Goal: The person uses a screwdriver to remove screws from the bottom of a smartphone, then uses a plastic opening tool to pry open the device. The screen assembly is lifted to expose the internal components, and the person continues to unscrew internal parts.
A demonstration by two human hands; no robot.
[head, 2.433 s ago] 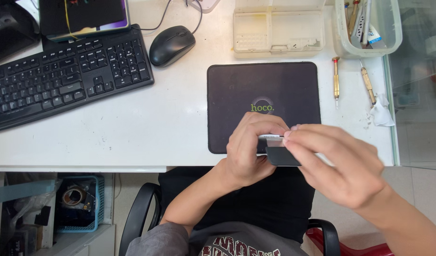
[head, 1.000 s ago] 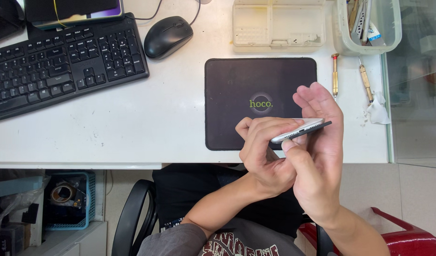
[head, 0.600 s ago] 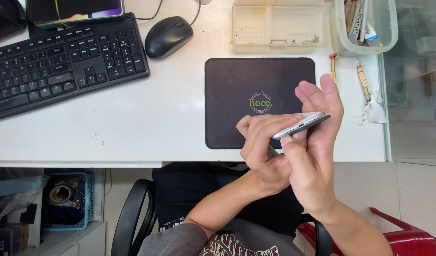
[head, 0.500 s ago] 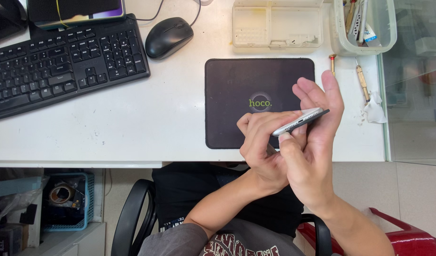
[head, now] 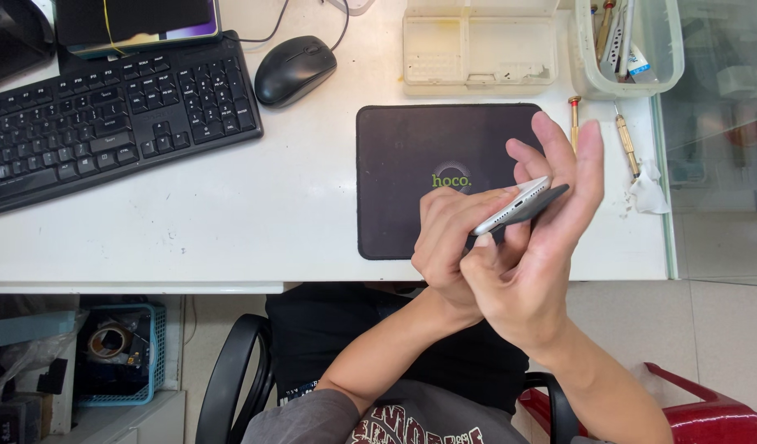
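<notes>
A slim silver phone (head: 516, 206) is held edge-on above the front edge of the white desk (head: 230, 214), its port end toward the camera. My left hand (head: 448, 238) grips it from below and the left. My right hand (head: 543, 238) cups it from the right, fingers stretched up behind it and the thumb pressed near its lower edge. Under both hands lies a black work mat (head: 419, 148).
A black keyboard (head: 107, 115) and a black mouse (head: 294, 70) lie at the left. A clear parts box (head: 479, 45) and a tool tub (head: 633, 45) stand at the back. Two small screwdrivers (head: 623, 144) lie right of the mat. A chair sits below.
The phone went from lying flat between both hands to being tilted edge-on. My right hand shifted round it, its fingers now spread up behind the phone.
</notes>
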